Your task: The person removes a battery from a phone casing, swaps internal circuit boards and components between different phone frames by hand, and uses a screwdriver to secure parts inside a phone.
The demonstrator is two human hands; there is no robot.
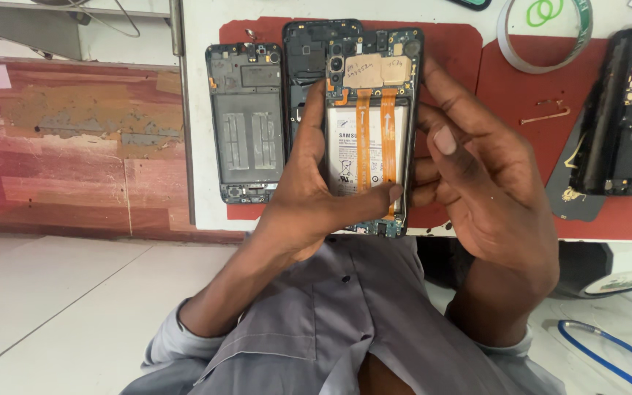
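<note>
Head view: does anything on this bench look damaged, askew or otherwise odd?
Nothing looks spilled or broken. The black phone with its back cover off, battery and orange ribbon cables bared, is held between the left hand and right hand. A second bare grey phone frame lies flat on the red mat.

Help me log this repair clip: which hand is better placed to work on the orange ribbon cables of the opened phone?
Probably the left hand: its thumb tip already rests at the lower end of the orange ribbon cables on the opened phone. The right hand grips the phone's right edge, steadying it.
</note>
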